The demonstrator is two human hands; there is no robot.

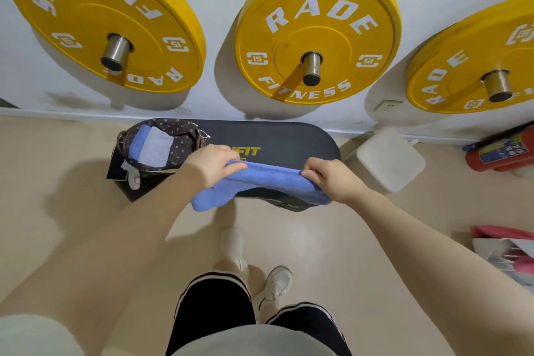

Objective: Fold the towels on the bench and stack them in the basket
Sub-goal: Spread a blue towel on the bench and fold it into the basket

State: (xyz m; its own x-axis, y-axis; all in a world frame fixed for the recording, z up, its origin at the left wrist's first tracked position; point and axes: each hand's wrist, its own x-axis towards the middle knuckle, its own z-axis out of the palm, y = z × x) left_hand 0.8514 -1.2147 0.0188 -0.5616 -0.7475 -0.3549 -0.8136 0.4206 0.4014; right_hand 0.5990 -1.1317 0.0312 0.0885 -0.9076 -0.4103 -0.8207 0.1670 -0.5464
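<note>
Towel (261,182), blue terry, is stretched lengthways between both hands over the near edge of the black padded bench (291,139), its left end drooping below the bench edge. Left hand (215,165) is closed on the towel's top edge at the left, fingers curled over the cloth; right hand (329,176) pinches the top edge at the right. At the bench's left end sits the basket (185,139), lined with dark dotted fabric, holding folded towels (150,144), blue and pale. Three yellow weight plates (315,35) hang on the wall behind
</note>
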